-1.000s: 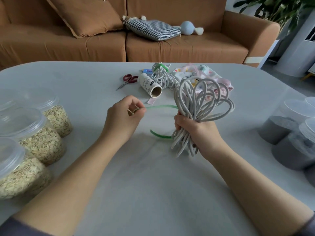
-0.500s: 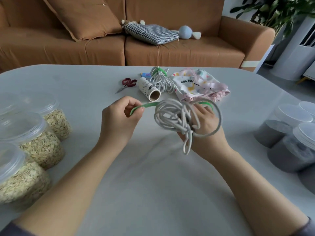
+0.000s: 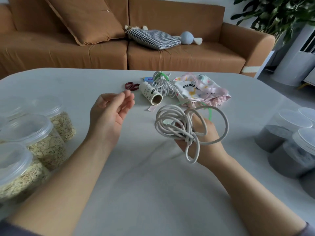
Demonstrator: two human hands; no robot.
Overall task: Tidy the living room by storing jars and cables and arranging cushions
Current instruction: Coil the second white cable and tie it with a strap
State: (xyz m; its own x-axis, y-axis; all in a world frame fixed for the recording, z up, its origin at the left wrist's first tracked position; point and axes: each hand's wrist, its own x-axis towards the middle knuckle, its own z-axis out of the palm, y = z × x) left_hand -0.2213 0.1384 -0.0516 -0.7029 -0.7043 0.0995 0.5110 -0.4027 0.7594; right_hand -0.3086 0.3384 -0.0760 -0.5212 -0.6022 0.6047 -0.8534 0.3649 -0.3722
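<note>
Grey table (image 3: 153,193) — right hand (image 3: 204,138) curled round white cable bundle (image 3: 167,116), loops face-on to camera — left hand (image 3: 109,116) slack, empty

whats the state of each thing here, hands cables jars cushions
left hand, open, empty
right hand, gripping the grey cable
grey cable, loosely coiled, held above table
green tie, partly hidden behind right hand
second cable, bundled and tied, lying on table
oat jars, lids on
dark jars, lids on
checked cushion, lying flat on sofa
brown cushion, leaning on sofa back
</note>
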